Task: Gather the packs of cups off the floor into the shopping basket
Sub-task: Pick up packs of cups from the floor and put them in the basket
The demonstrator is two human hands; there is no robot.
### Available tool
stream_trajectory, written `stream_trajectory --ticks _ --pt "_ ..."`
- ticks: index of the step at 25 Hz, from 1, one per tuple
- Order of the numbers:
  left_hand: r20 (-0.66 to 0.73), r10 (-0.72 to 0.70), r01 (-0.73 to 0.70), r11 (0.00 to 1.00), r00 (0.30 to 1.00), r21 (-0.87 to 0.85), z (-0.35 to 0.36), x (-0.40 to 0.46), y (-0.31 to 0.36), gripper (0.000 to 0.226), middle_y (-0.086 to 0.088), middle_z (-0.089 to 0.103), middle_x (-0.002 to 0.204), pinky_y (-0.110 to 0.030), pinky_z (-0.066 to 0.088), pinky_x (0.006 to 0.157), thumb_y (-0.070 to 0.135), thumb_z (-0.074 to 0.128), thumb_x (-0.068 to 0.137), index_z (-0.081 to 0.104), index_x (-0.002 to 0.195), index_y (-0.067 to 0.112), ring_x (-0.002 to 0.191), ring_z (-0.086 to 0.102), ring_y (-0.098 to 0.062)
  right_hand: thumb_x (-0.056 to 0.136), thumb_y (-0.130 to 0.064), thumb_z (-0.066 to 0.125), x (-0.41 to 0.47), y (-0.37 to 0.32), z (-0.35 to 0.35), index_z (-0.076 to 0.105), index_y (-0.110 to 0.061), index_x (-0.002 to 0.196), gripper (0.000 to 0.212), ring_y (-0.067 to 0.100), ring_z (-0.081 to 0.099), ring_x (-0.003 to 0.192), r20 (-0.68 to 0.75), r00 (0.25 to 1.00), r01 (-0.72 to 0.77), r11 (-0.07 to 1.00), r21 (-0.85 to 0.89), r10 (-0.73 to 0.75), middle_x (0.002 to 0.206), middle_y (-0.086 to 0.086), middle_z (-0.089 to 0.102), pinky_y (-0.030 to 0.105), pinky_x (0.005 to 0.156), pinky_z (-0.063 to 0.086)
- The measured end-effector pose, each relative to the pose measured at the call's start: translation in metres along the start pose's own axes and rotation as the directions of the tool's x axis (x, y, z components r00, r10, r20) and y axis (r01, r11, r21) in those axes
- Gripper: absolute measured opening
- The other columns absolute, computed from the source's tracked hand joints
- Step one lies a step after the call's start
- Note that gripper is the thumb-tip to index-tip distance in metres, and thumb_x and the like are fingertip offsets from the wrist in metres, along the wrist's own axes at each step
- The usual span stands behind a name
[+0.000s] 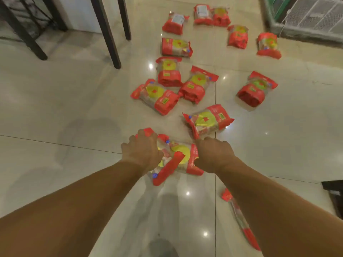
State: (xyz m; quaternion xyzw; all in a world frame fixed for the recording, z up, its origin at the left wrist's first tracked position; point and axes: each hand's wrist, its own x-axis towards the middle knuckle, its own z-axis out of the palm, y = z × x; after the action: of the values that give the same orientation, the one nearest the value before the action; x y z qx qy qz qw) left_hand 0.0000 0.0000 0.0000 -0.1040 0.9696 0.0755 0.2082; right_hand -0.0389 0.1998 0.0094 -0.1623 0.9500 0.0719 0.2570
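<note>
The nearest packs of cups (pixel 176 158), red wrappers with yellow rounds, are lying on the pale tiled floor (pixel 74 108) right in front of the person; two seem to be overlapping there, one crossing the other at a slant. The left hand (pixel 142 150) is curling its fingers over the left end of this pile, and the right hand (pixel 215 154) is gripping the right end, so both hands are holding packs from opposite sides.

Just beyond the right hand another pack (pixel 207 121) is lying tilted, almost touching the knuckles. Farther out, three packs (pixel 172 86) are crowding together, edges touching or overlapping, with a lone pack (pixel 256 89) sitting well apart to their right. Beyond these, six more packs (pixel 220 28) are lying scattered toward the far wall, two of them side by side and touching. A further pack (pixel 239 216) is showing partly from under the right forearm, near the person.

Dark desk legs (pixel 109 32) are standing at the upper left, close to the far packs on that side. A white grille (pixel 315 15) with a green frame is filling the upper right corner. A dark object (pixel 334 193) is poking in at the right edge; what it is cannot be told.
</note>
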Motion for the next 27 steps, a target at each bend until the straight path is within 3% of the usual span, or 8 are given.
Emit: stream_trajectory --ticks 4,6,9,11,14,18,22,27 --pt "0.026 -0.146 0.148 0.984 0.989 -0.101 0.105 0.068 0.007 0.069 -0.012 0.028 0.152 -0.060 0.040 0.104 0.064 0.055 0.090 0.033 0.149 0.034 0.134 0.037 -0.044 0.087 -0.035 0.069 0.085 -0.001 0.096 0.055 -0.021 0.125 0.044 0.028 0.062 0.111 -0.023 0.999 0.032 0.999 -0.038 -0.033 0.121 0.004 0.062 0.039 0.085 0.042" --pt "0.049 -0.254 0.259 0.941 0.966 -0.220 0.147 0.102 0.004 0.091 -0.015 0.007 0.162 -0.067 0.036 0.107 0.077 0.055 0.082 0.012 0.156 0.043 0.141 0.026 -0.053 0.079 -0.047 0.079 0.128 -0.001 0.136 0.045 -0.022 0.139 0.074 0.030 0.053 0.125 -0.024 0.997 0.066 0.995 -0.075 -0.068 0.134 0.006 0.054 0.046 0.098 0.042" --pt "0.097 -0.421 0.426 0.831 0.902 -0.357 0.188 0.143 -0.004 0.123 -0.024 -0.021 0.162 -0.068 0.025 0.114 0.088 0.054 0.071 -0.021 0.156 0.041 0.145 0.015 -0.060 0.061 -0.061 0.090 0.180 0.003 0.175 0.013 -0.031 0.159 0.128 0.037 0.028 0.146 0.024 0.996 0.092 0.980 -0.174 -0.089 0.155 0.012 0.031 0.061 0.114 0.028" --pt "0.152 -0.474 0.491 0.763 0.867 -0.420 0.206 0.155 -0.002 0.129 -0.026 -0.027 0.161 -0.067 0.025 0.114 0.090 0.054 0.069 -0.026 0.155 0.038 0.145 0.019 -0.060 0.055 -0.066 0.090 0.204 0.003 0.196 -0.007 -0.041 0.160 0.146 0.038 0.011 0.153 0.071 0.992 0.111 0.979 -0.170 -0.100 0.165 0.014 0.010 0.070 0.116 0.018" --pt "0.229 -0.482 0.527 0.691 0.846 -0.494 0.225 0.164 0.003 0.132 -0.023 -0.026 0.162 -0.068 0.024 0.114 0.096 0.051 0.061 -0.024 0.155 0.042 0.145 0.019 -0.059 0.050 -0.075 0.087 0.223 0.008 0.218 -0.024 -0.051 0.153 0.153 0.038 -0.007 0.156 0.104 0.986 0.142 0.985 -0.094 -0.132 0.169 0.013 -0.013 0.074 0.116 0.010" --pt "0.191 -0.456 0.483 0.697 0.869 -0.530 0.226 0.169 0.000 0.127 -0.019 -0.017 0.165 -0.059 0.033 0.111 0.089 0.059 0.062 -0.012 0.157 0.046 0.143 0.027 -0.055 0.050 -0.086 0.076 0.220 0.009 0.228 -0.029 -0.048 0.152 0.151 0.043 0.003 0.154 0.029 0.987 0.160 0.975 -0.152 -0.158 0.168 0.019 -0.007 0.075 0.114 0.013" --pt "0.157 -0.420 0.438 0.741 0.894 -0.509 0.226 0.170 -0.013 0.126 -0.015 -0.013 0.167 -0.060 0.029 0.114 0.091 0.061 0.060 -0.005 0.158 0.049 0.145 0.024 -0.053 0.045 -0.089 0.076 0.206 0.000 0.237 -0.035 -0.043 0.150 0.159 0.049 -0.001 0.153 0.047 0.987 0.159 0.973 -0.168 -0.153 0.167 0.023 -0.015 0.079 0.111 0.010" --pt "0.128 -0.403 0.400 0.715 0.906 -0.574 0.232 0.158 -0.015 0.130 -0.014 -0.016 0.166 -0.055 0.027 0.118 0.086 0.068 0.059 -0.009 0.157 0.051 0.145 0.023 -0.052 0.050 -0.085 0.074 0.191 -0.006 0.239 -0.021 -0.040 0.155 0.148 0.043 0.031 0.134 -0.047 0.991 0.120 0.985 -0.122 -0.127 0.154 0.020 0.019 0.064 0.104 0.033"
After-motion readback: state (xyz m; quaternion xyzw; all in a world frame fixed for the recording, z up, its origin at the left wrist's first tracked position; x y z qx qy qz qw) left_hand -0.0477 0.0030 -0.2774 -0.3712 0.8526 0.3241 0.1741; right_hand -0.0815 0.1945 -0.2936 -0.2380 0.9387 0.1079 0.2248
